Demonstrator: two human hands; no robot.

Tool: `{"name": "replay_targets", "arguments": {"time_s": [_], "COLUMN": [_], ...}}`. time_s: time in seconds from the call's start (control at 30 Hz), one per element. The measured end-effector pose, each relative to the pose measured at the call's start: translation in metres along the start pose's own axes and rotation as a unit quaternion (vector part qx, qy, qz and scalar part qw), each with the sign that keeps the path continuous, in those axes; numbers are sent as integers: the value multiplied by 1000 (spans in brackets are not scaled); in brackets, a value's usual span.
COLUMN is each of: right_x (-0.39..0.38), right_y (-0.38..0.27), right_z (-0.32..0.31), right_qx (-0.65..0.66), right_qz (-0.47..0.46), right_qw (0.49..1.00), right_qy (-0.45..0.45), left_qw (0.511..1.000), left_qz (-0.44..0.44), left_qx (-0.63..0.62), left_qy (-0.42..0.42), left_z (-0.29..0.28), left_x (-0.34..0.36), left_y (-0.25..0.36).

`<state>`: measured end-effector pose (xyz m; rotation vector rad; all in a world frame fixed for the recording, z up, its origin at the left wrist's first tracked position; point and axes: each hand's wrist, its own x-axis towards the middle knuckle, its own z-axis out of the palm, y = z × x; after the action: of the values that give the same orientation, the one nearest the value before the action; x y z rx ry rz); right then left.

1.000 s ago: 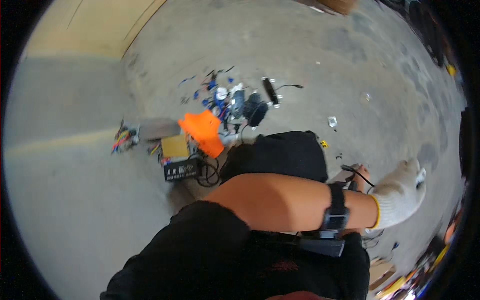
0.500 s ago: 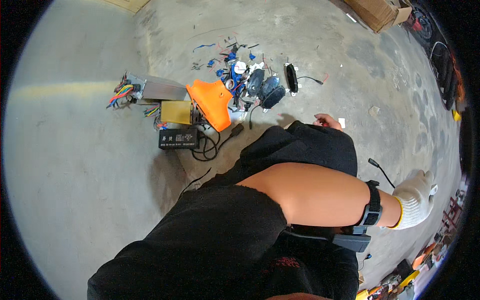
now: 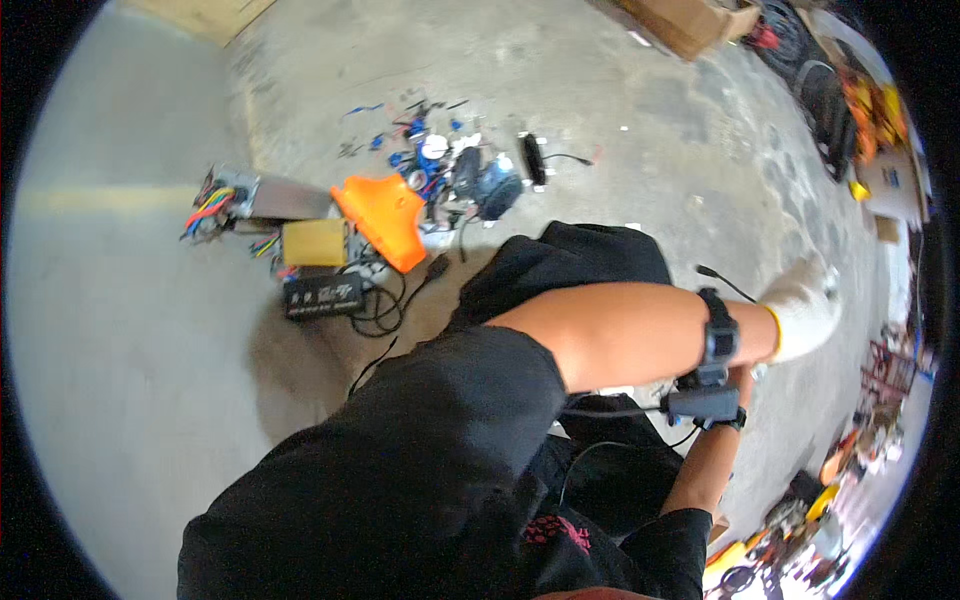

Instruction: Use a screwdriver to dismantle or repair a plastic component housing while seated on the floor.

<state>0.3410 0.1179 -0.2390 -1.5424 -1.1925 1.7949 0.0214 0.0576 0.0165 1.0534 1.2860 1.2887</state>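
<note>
My left hand (image 3: 800, 305), in a white knitted glove, reaches far to the right with fingers curled around something small and pale that I cannot make out; the view is blurred. A black cable with a plug (image 3: 708, 271) lies beside it. My right hand (image 3: 741, 375) is below the left forearm, its fingers hidden behind it. Straps on my left forearm carry a black device (image 3: 700, 404). Beyond my knee lie an orange plastic shell (image 3: 390, 220), a yellow box (image 3: 314, 243), a metal box with coloured wires (image 3: 285, 197), a black adapter (image 3: 322, 294) and small electronic parts (image 3: 440, 170).
A cardboard box (image 3: 680, 25) stands at the top, with black and orange gear (image 3: 830, 110) beside it. A jumbled heap of items (image 3: 820, 500) runs along the right edge of the concrete floor. A pale wall (image 3: 110, 350) is on the left.
My left hand has moved up from where it was half a second ago. My right forearm has come into view at lower right, and its fingertips, seen beyond my knee then, are now hidden.
</note>
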Motion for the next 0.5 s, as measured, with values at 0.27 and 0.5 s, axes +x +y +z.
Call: {"name": "replay_targets", "arguments": {"time_s": [0.27,0.5], "right_x": [-180,-232], "right_y": [-181,-167], "right_z": [166,155], "right_qx": [-242,160], "right_qz": [-246,-265], "right_qw": [914,906], "right_qy": [212,288], "left_qw": [968,871], "left_qz": [22,-185], "left_qx": [-217,-445], "left_qy": [-121,-94], "left_z": [-72,-77], "left_x": [-6,2], "left_y": [-36,-12]}}
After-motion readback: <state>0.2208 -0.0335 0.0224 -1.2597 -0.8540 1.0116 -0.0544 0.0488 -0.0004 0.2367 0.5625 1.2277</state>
